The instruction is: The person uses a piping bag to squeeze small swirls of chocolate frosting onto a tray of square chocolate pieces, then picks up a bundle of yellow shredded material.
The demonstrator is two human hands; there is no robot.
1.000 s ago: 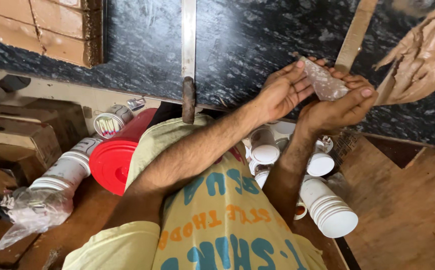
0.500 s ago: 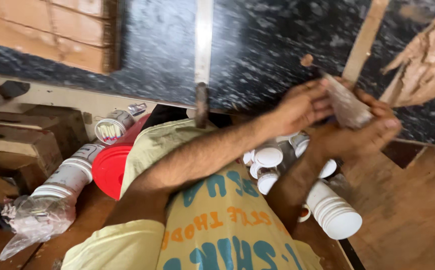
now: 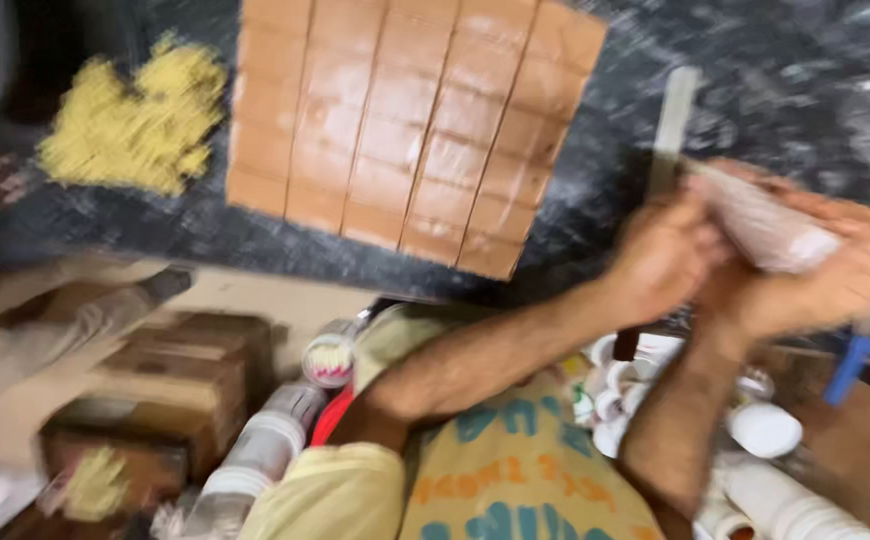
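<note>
Both forearms reach forward over the dark speckled stone desk [image 3: 575, 230], where the left hand [image 3: 660, 260] and right hand [image 3: 815, 290] meet, fingers curled around a small crinkled clear plastic pouch [image 3: 760, 225] held between them above white paper cups [image 3: 755, 430].

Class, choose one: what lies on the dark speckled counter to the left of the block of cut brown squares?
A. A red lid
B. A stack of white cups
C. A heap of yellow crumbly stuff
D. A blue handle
C: the yellow crumbly heap sits on the dark counter just left of the block of brown squares.
</note>
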